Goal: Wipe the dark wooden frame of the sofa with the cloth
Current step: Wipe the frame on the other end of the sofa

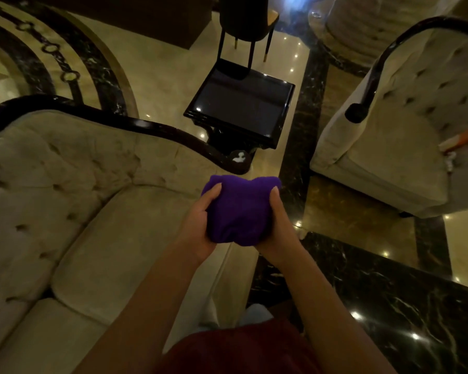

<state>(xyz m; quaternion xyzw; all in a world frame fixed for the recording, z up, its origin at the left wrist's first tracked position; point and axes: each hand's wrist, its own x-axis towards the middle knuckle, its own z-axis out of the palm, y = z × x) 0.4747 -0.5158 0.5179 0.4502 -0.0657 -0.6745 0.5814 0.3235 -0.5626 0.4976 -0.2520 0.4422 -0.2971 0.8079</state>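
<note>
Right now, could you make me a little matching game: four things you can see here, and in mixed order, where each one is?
Things:
1. purple cloth
2. black side table
3. tufted armchair
4. dark wooden frame

Places:
A. far right of the view
B. along the sofa's top edge
C. held between the left hand and right hand
D. on the floor between sofa and armchair

Pairs: 1-C, 2-D, 3-A, 4-B

two hands [200, 220] hold one purple cloth [238, 209], with two tufted beige sofas [65, 198], one glossy black side table [241, 109] and one dark chair [243, 20] in view
</note>
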